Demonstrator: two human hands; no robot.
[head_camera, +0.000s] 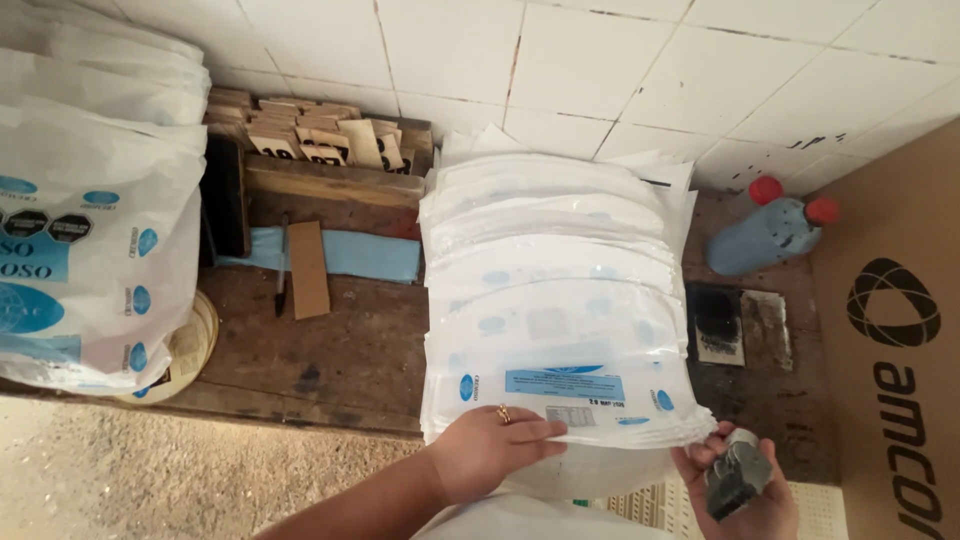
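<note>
A thick stack of white plastic bags with blue print (556, 300) lies fanned out on a wooden table (340, 350). My left hand (492, 448), with a ring on one finger, rests flat on the near edge of the top bag. My right hand (738, 482) holds a small dark stamp-like block (738, 474) just off the stack's lower right corner, its fingers touching the bag edges.
A black ink pad (738, 325) lies right of the stack. Two blue bottles with red caps (770, 232) lie behind it. A brown cardboard box (895, 340) stands at right. Another pile of printed bags (90, 200) fills the left. Wooden blocks (320, 140), a pen (282, 265) and a cardboard strip (308, 268) sit at the back.
</note>
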